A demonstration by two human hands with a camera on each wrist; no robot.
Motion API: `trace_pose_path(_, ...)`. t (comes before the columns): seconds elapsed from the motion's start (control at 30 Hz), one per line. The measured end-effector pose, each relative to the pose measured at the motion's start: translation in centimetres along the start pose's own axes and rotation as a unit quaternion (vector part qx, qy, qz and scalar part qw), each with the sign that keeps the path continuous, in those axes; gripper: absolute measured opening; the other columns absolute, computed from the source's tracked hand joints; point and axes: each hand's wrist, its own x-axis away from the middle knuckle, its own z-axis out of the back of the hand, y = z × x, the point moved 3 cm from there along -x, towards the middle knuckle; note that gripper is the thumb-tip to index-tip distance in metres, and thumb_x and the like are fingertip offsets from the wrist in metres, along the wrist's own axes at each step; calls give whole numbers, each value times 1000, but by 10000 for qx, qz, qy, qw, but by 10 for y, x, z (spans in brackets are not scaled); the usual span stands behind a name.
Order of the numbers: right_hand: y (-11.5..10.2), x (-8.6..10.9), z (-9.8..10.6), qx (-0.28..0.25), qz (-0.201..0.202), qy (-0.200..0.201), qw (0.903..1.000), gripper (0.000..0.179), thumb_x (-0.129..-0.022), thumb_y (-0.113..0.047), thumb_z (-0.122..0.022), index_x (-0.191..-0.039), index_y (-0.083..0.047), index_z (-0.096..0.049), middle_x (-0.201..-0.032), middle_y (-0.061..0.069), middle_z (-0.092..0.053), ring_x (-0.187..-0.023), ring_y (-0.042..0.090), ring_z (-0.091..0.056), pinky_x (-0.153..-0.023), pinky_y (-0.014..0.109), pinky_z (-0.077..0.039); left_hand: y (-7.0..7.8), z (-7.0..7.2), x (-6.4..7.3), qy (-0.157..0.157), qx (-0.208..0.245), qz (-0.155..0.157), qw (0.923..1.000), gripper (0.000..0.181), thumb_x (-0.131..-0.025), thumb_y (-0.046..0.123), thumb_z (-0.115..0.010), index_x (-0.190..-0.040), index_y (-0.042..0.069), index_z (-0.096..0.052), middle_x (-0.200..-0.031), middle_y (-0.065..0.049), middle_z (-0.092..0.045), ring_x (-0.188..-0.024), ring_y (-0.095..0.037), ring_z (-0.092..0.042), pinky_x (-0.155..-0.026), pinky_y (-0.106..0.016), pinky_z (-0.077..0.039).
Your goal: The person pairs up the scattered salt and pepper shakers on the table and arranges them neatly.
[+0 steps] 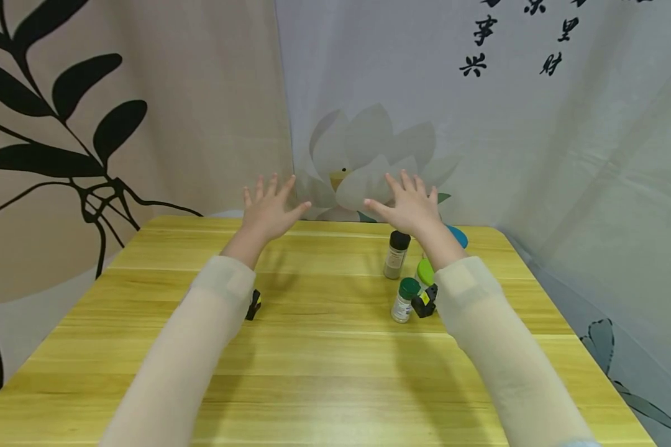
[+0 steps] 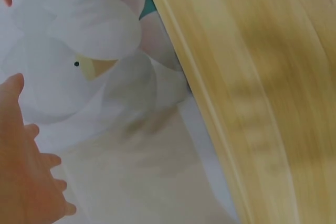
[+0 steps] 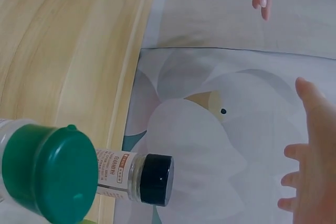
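Both hands are held out over the far part of the table with fingers spread, holding nothing. My left hand [image 1: 268, 214] is at centre left; its fingers point away in the left wrist view. My right hand [image 1: 410, 208] is raised behind a group of containers. Closest to it in the head view is a seasoning bottle with a black cap [image 1: 397, 254]. In front of that stands a bottle with a dark green cap [image 1: 402, 300]. A light green lid [image 1: 425, 272] and a blue round thing [image 1: 457, 236] are partly hidden by the right forearm.
The wooden table [image 1: 324, 372] ends at a back edge against a hanging cloth [image 1: 369, 74] printed with a flower and characters. Small black-and-yellow pieces [image 1: 425, 302] show beside each sleeve. Another cloth with dark leaves [image 1: 201, 93] hangs at left.
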Motion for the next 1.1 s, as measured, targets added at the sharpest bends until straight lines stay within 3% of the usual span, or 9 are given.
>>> trace_pose_path(0.53,11,17,5,-129,144,270,9994,90,-87,-77,-34,-156,-24,-10,-160,10,2,-143,36,2,-106,64,5,8,-7,9,233,458,-226,9984,82,-92,70,-32,-155,25,-6,-158,-13,3,-141,-37,15,-106,-57,14)
trace_pose_path(1.1,20,37,12,-516,261,662,9961,90,-87,-74,-38,-155,-22,-12,-159,11,-2,-143,37,0,-107,63,2,20,-14,21,606,1269,-528,9886,84,-90,71,-37,-155,27,-8,-159,-12,-4,-142,-33,10,-109,-55,9)
